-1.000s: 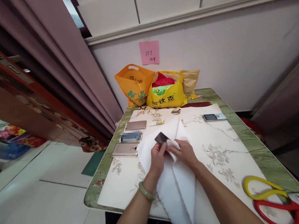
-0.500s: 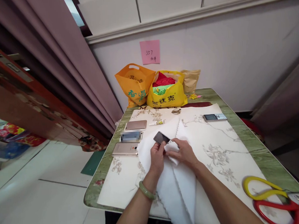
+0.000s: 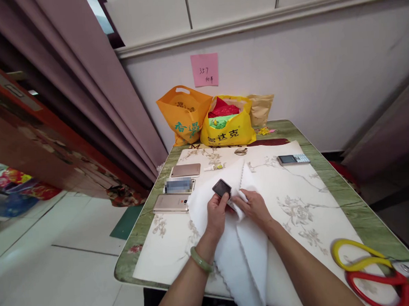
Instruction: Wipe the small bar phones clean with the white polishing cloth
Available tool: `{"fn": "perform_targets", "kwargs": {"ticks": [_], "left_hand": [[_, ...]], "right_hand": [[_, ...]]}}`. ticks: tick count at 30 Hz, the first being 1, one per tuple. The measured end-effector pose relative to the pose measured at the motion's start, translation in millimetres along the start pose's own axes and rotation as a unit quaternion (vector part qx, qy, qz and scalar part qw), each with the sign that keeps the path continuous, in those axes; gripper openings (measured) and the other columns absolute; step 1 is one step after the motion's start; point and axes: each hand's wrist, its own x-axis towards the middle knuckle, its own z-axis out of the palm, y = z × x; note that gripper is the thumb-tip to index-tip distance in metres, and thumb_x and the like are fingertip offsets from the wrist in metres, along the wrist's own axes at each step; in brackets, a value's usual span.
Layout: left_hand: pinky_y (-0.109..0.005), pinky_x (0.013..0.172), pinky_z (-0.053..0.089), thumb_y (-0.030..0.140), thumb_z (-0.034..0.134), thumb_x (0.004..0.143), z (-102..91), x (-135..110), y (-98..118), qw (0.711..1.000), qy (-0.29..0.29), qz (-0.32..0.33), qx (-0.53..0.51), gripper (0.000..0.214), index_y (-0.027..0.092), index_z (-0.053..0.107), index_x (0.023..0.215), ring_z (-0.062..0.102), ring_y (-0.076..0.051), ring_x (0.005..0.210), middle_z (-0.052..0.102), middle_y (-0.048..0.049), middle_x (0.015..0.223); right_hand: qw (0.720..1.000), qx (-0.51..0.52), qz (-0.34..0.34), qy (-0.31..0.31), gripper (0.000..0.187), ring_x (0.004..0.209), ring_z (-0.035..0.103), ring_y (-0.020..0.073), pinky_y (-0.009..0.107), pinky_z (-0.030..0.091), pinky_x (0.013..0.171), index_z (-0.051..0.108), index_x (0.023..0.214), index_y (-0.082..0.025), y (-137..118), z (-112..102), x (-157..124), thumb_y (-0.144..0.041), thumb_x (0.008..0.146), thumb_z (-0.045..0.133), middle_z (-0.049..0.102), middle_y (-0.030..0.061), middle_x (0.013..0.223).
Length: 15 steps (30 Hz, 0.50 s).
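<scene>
My left hand [image 3: 216,213] is closed around a small keypad phone [image 3: 222,187], its dark screen tilted up and the thumb lying on its front. Pinched in my right hand [image 3: 256,207] is a fold of the white cloth [image 3: 240,210], pressed against the phone's lower right side. The rest of this cloth spreads beneath both hands and hangs over the near table edge. Fingers and cloth hide the lower part of the phone.
Left of the cloth lie several smartphones [image 3: 171,203]. Another keypad phone [image 3: 294,159] rests at the right, with red-and-yellow scissors [image 3: 370,281] at the near right corner. An orange bag [image 3: 185,113] and a yellow bag [image 3: 229,131] stand at the back. A small bottle [image 3: 214,167] lies beyond the cloth.
The phone in my left hand has turned and tilted slightly, so its screen sits more upright. My right hand has shifted the cloth fold a little downward along the phone's side.
</scene>
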Motion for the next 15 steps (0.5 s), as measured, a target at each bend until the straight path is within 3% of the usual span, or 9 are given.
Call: {"fn": "perform_targets", "kwargs": {"ticks": [3, 10, 15], "left_hand": [[-0.023, 0.046, 0.041, 0.048, 0.068, 0.076, 0.4, -0.9, 1.2, 1.0, -0.013, -0.008, 0.013, 0.038, 0.013, 0.062, 0.086, 0.049, -0.01, 0.047, 0.059, 0.0011, 0.063], [-0.022, 0.059, 0.044, 0.048, 0.064, 0.079, -1.2, -4.5, 2.4, 0.998, -0.054, -0.004, 0.031, 0.035, 0.014, 0.062, 0.087, 0.053, -0.01, 0.061, 0.061, 0.0005, 0.07], [-0.029, 0.072, 0.051, 0.056, 0.057, 0.082, 0.8, -4.0, 4.9, 0.999, 0.024, 0.007, -0.022, 0.046, 0.017, 0.056, 0.107, 0.065, -0.016, 0.076, 0.07, -0.0072, 0.091]], "right_hand": [[0.999, 0.008, 0.02, 0.031, 0.053, 0.051, 0.046, 0.0145, 0.027, 0.03, 0.055, 0.057, 0.06, -0.021, -0.1, -0.6, 0.7, -0.053, 0.095, 0.034, 0.054, 0.0018, 0.053], [0.996, 0.082, 0.045, 0.014, 0.037, 0.067, 0.055, 0.0171, 0.026, 0.038, 0.065, 0.062, 0.086, -0.022, -7.7, -5.7, -1.3, -0.054, 0.091, 0.043, 0.064, 0.0015, 0.071], [0.967, 0.211, 0.116, 0.084, 0.036, 0.058, 0.046, 0.0126, 0.023, 0.038, 0.057, 0.057, 0.082, -0.02, -5.4, -7.7, -2.2, -0.055, 0.085, 0.052, 0.055, -0.003, 0.065]]}}
